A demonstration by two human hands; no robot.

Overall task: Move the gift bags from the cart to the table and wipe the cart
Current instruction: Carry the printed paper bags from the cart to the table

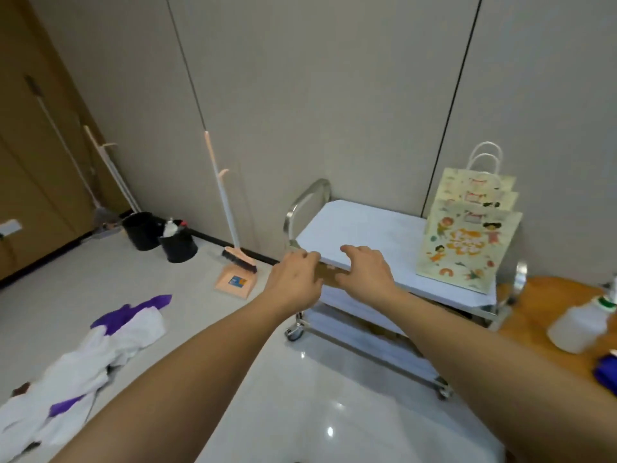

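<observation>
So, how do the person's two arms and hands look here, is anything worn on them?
Both forearms are bare right up to the frame's bottom edge: no sleeves show. The left hand and the right hand wear no gloves, and no ring, watch or bracelet is visible on the fingers or wrists. No markings can be made out.

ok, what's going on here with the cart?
A person has both hands at the near edge of the steel cart: the left hand at its corner, the right hand with fingers spread over the white top. The printed gift bags stand upright on the cart's far end, not yet moved to the wooden table, where a spray bottle stands.
</observation>
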